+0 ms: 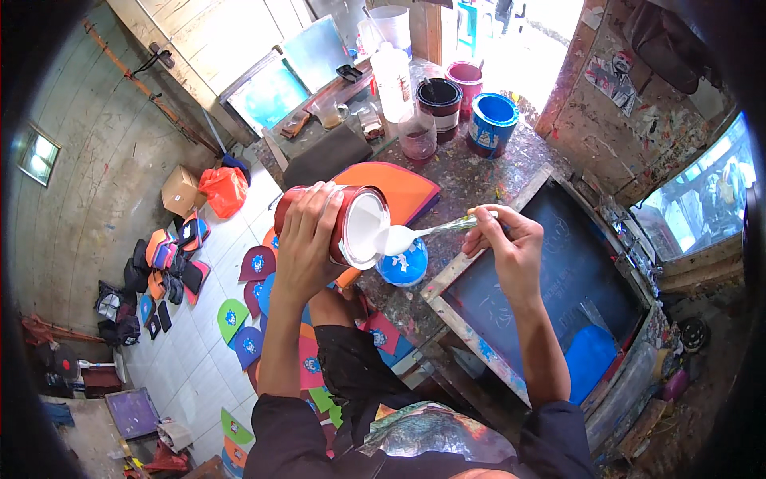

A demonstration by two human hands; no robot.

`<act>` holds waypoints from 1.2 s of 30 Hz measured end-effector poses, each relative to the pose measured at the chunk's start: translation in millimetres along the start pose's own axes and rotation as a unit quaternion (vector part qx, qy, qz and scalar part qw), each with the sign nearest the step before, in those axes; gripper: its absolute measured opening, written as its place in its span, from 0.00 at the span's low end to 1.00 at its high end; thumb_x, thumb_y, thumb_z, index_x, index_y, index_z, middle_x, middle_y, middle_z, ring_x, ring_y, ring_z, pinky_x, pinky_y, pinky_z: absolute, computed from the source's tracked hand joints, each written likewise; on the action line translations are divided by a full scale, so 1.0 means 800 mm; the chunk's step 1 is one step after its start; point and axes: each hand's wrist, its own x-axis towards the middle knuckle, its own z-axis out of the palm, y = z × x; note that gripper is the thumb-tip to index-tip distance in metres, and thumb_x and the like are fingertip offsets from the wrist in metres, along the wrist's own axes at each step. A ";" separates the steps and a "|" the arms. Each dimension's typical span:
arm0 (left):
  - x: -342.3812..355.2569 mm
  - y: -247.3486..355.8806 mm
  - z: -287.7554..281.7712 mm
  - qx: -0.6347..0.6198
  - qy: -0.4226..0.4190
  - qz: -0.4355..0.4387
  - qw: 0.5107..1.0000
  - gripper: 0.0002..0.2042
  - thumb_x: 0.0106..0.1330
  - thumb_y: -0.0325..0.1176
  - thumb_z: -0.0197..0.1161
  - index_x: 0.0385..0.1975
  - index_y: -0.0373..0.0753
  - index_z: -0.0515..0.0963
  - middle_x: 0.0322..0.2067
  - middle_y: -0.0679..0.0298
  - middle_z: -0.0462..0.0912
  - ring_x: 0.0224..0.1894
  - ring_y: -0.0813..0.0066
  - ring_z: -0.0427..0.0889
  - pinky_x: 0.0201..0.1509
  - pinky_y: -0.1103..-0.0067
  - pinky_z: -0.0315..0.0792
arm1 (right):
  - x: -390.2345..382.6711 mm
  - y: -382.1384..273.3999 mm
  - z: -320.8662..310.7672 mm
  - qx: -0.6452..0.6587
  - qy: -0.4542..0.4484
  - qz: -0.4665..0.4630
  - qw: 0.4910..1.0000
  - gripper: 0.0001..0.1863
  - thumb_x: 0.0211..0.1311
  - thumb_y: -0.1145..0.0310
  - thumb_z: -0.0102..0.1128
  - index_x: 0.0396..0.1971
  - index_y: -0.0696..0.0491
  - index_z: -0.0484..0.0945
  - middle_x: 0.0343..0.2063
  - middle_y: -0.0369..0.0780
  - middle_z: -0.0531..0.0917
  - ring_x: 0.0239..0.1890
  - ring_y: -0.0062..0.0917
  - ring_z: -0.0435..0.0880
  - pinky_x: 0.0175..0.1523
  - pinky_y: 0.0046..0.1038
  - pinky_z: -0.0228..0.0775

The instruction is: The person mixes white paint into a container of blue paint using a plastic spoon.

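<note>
My left hand grips a red paint can, tilted sideways to show white paint inside. My right hand pinches the handle of a metal spoon, whose bowl, loaded with white paint, is at the can's lower lip. A small container with blue on top sits on the stained table under the spoon. Behind the can lies a stack of orange cut pieces. Right of it is a framed printing screen with blue ink in its near corner.
Paint cans, including a blue one and a dark one, and plastic jugs stand at the back. Printed coloured pieces cover part of the tiled floor to the left, near piled pieces, a cardboard box and an orange bag.
</note>
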 end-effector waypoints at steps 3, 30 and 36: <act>0.001 -0.001 0.000 0.001 0.012 0.003 1.000 0.49 0.46 0.36 0.83 0.72 0.38 0.65 0.66 0.46 0.73 0.69 0.42 0.74 0.75 0.51 0.66 | -0.001 -0.004 -0.004 -0.012 -0.003 -0.014 1.000 0.12 0.77 0.70 0.63 0.42 0.65 0.86 0.25 0.42 0.87 0.25 0.22 0.87 0.31 0.24 0.81; 0.006 0.006 -0.002 -0.009 0.013 0.006 1.000 0.53 0.43 0.39 0.86 0.72 0.38 0.64 0.66 0.48 0.74 0.69 0.43 0.74 0.75 0.51 0.66 | -0.006 -0.019 -0.012 -0.033 -0.047 -0.103 0.993 0.09 0.76 0.74 0.63 0.45 0.64 0.87 0.27 0.39 0.87 0.29 0.18 0.87 0.37 0.23 0.81; 0.006 0.009 -0.003 -0.012 0.011 0.000 1.000 0.52 0.43 0.39 0.87 0.72 0.38 0.64 0.66 0.47 0.74 0.69 0.43 0.74 0.74 0.52 0.67 | -0.006 -0.021 -0.011 -0.043 -0.051 -0.108 0.992 0.09 0.76 0.74 0.63 0.45 0.64 0.87 0.28 0.38 0.87 0.30 0.18 0.87 0.37 0.22 0.82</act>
